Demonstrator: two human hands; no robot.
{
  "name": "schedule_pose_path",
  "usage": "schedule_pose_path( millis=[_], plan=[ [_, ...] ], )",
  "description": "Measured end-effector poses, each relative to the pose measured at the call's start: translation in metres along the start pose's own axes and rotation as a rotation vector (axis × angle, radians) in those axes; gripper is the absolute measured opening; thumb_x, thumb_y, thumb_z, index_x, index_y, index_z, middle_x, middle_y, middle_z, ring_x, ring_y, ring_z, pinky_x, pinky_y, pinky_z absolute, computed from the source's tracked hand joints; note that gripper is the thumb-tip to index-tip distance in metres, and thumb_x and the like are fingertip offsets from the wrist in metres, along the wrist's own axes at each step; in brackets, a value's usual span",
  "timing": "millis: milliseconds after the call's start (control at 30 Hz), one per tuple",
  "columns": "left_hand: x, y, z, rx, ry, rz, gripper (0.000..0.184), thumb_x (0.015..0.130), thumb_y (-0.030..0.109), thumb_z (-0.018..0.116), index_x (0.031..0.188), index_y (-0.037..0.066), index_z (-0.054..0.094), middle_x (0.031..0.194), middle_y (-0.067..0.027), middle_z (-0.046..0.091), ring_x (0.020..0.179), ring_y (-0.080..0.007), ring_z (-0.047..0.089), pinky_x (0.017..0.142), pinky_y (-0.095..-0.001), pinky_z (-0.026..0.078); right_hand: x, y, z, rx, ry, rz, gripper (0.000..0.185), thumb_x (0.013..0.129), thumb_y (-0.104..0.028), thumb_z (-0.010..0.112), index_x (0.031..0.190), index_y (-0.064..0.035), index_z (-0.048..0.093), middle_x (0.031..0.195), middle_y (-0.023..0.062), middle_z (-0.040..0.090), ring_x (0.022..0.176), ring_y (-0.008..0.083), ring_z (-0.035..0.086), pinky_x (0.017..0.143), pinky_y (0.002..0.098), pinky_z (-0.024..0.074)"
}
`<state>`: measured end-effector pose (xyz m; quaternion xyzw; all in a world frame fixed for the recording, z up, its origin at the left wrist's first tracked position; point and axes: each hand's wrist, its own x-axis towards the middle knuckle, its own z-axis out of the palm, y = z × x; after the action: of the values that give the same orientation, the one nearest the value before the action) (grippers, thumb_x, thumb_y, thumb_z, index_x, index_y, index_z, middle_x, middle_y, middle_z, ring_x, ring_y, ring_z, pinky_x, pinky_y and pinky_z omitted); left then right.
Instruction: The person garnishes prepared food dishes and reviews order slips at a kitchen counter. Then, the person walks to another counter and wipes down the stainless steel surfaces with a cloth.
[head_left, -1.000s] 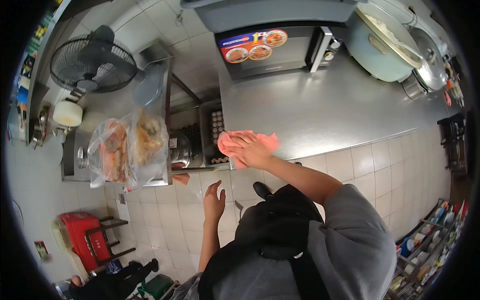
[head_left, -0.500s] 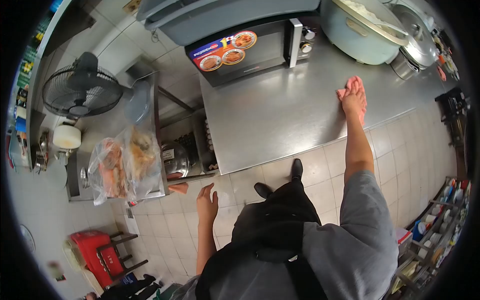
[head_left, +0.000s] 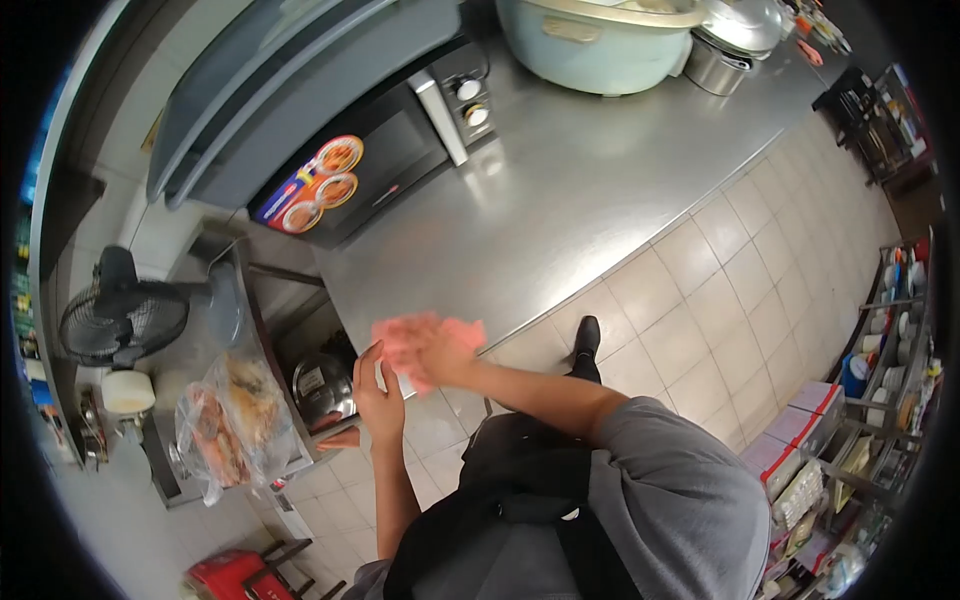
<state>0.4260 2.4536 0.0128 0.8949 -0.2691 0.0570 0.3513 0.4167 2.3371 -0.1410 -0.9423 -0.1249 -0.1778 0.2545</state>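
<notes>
A pink cloth [head_left: 403,343] lies at the near left corner of the steel table [head_left: 470,250], partly over its front edge. On the cloth is my right hand [head_left: 447,358], smeared by motion, with the cloth bunched under its fingers. Close beside the cloth's left side, my left hand [head_left: 378,398] is raised with its fingers apart and nothing in it. Whether its fingertips touch the cloth or the table edge, I cannot tell.
Behind the cloth stands a black microwave oven [head_left: 385,150] with a grey tub on top. A large pale basin [head_left: 600,50] and a steel pot [head_left: 717,72] are farther right. Left are bagged food [head_left: 235,415] on a side counter and a fan [head_left: 120,315]. Shelves [head_left: 870,430] line the right.
My right hand has swept the pink cloth from the table's right part to its near left corner. My left hand has come close to the cloth. The view has turned and shifted.
</notes>
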Motion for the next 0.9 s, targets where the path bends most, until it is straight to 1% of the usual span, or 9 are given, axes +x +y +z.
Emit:
schedule_pose_path(
  millis=[33,100,200,300,433,600,767,833,900],
  plan=[
    [0.004,0.007,0.005,0.029,0.016,0.028,0.025,0.087,0.002,0.051,0.111,0.000,0.060,0.106,-0.0177,0.062,0.098,-0.0341,0.061,0.084,-0.0388,0.047,-0.005,0.044,0.025,0.741,0.188,0.211,0.056,0.085,-0.037,0.051,0.136,-0.0171,0.044,0.143,0.0111,0.040,0.130,0.0240,0.040,0.107,0.0418,0.0305],
    [0.002,0.011,0.023,0.023,-0.006,0.034,0.025,0.086,0.001,0.051,0.110,0.000,0.060,0.105,-0.0174,0.063,0.097,-0.0342,0.061,0.084,-0.0388,0.047,-0.016,0.131,-0.012,0.567,0.376,0.328,0.050,0.084,-0.034,0.053,0.132,-0.0234,0.049,0.136,0.0076,0.048,0.123,0.0240,0.047,0.105,0.0403,0.0334],
    [-0.001,0.028,0.052,0.013,-0.068,0.042,0.025,0.085,0.000,0.052,0.109,0.000,0.060,0.103,-0.0169,0.063,0.095,-0.0341,0.062,0.083,-0.0393,0.048,-0.053,0.225,-0.181,-0.207,0.267,0.662,0.051,0.088,-0.039,0.050,0.136,-0.0234,0.044,0.142,0.0087,0.040,0.129,0.0322,0.037,0.106,0.0444,0.0297],
    [0.009,0.056,0.087,0.012,-0.171,0.051,0.023,0.086,0.000,0.051,0.106,0.001,0.061,0.103,-0.0175,0.063,0.094,-0.0337,0.062,0.082,-0.0388,0.049,-0.130,0.352,-0.264,-0.543,0.303,0.904,0.053,0.091,-0.045,0.048,0.139,-0.0252,0.040,0.147,0.0101,0.034,0.133,0.0367,0.030,0.109,0.0500,0.0250],
    [0.040,0.107,0.129,-0.031,-0.204,0.051,0.022,0.086,0.000,0.051,0.106,0.000,0.061,0.103,-0.0174,0.063,0.094,-0.0335,0.062,0.082,-0.0383,0.049,-0.203,0.427,-0.372,-0.607,0.284,1.362,0.060,0.089,-0.056,0.046,0.143,-0.0308,0.035,0.152,0.0100,0.024,0.139,0.0354,0.022,0.108,0.0586,0.0216],
    [0.060,0.146,0.169,-0.022,-0.195,0.095,0.022,0.087,0.000,0.051,0.106,0.001,0.062,0.101,-0.0176,0.064,0.091,-0.0328,0.063,0.080,-0.0376,0.050,-0.269,0.510,-0.436,-0.616,0.531,1.456,0.067,0.085,-0.064,0.048,0.143,-0.0323,0.036,0.152,0.0114,0.023,0.140,0.0346,0.017,0.108,0.0606,0.0195],
    [0.051,0.155,0.178,-0.054,-0.257,0.105,0.021,0.086,0.000,0.051,0.104,0.001,0.063,0.099,-0.0178,0.064,0.088,-0.0330,0.063,0.078,-0.0372,0.050,-0.278,0.520,-0.424,-0.783,0.875,1.235,0.082,0.082,-0.046,0.066,0.144,-0.0070,0.030,0.148,0.0200,0.025,0.138,0.0378,0.022,0.110,0.0477,0.0236],
    [0.048,0.152,0.175,-0.056,-0.265,0.109,0.021,0.086,0.000,0.051,0.104,0.001,0.063,0.098,-0.0179,0.064,0.088,-0.0331,0.063,0.077,-0.0370,0.050,-0.269,0.502,-0.401,-0.402,1.413,1.116,0.092,0.080,-0.030,0.072,0.145,0.0050,0.016,0.147,0.0273,0.022,0.137,0.0423,0.023,0.112,0.0409,0.0230],
    [0.043,0.145,0.172,-0.061,-0.267,0.138,0.020,0.087,0.000,0.052,0.103,0.001,0.063,0.099,-0.0176,0.064,0.088,-0.0330,0.063,0.077,-0.0370,0.050,-0.255,0.463,-0.367,-0.235,1.332,1.330,0.099,0.080,-0.029,0.071,0.147,0.0036,0.006,0.149,0.0315,0.015,0.136,0.0447,0.023,0.110,0.0422,0.0279]
  ],
)
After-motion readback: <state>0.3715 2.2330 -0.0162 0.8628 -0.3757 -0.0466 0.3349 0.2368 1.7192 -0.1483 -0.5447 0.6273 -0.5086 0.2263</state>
